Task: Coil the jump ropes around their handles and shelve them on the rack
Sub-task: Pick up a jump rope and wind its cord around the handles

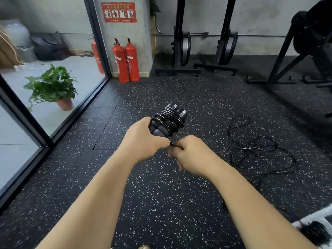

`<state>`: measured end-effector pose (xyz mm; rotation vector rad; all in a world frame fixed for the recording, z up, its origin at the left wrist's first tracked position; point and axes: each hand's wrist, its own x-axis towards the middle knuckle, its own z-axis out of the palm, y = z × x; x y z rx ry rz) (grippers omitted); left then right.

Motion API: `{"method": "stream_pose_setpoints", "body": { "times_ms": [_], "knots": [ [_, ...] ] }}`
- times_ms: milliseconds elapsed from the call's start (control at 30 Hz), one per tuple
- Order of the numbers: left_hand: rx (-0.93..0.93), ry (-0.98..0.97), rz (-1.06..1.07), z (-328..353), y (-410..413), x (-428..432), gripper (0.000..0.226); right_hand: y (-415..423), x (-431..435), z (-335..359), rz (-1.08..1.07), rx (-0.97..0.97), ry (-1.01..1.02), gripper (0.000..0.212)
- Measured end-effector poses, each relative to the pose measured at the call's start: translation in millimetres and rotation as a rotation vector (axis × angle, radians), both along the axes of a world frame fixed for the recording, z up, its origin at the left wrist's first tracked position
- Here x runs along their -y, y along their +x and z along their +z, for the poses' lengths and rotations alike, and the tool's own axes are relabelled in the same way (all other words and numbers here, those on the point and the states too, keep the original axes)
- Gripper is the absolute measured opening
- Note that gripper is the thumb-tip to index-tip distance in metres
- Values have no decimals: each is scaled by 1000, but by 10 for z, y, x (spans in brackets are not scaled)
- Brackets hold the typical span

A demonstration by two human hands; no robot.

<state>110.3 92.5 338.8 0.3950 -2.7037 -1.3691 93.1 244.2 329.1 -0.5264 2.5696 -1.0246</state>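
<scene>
My left hand (143,139) grips the lower end of two black jump rope handles (168,119) held side by side, pointing up and away from me. Black cord is wound in several turns around their upper half. My right hand (190,155) sits just below and to the right, its fingers curled and pinching a short free end of the cord (172,145) where the two hands meet. A second black jump rope (258,150) lies loose and tangled on the floor to the right. The rack is not in view.
Speckled black rubber floor (161,203) all around. Two red fire extinguishers (125,60) stand at the far wall, black exercise machines (206,42) behind. A glass partition (53,87) runs along the left with a potted plant (52,87) beyond. A black bristly object (314,232) lies at the lower right.
</scene>
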Motion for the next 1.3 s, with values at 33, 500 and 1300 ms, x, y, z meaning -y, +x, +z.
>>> {"method": "stream_pose_setpoints", "body": {
  "times_ms": [33, 500, 1300],
  "knots": [
    [1, -16, 10, -2, -3, -2, 32, 10, -3, 17, 5, -13, 14, 30],
    [107, -491, 62, -23, -25, -111, 27, 133, -166, 457, -67, -647, 164, 59],
    [-184, -565, -717, 75, 197, -393, 29, -314, -587, 173, 4, -17, -221, 58]
  ]
}}
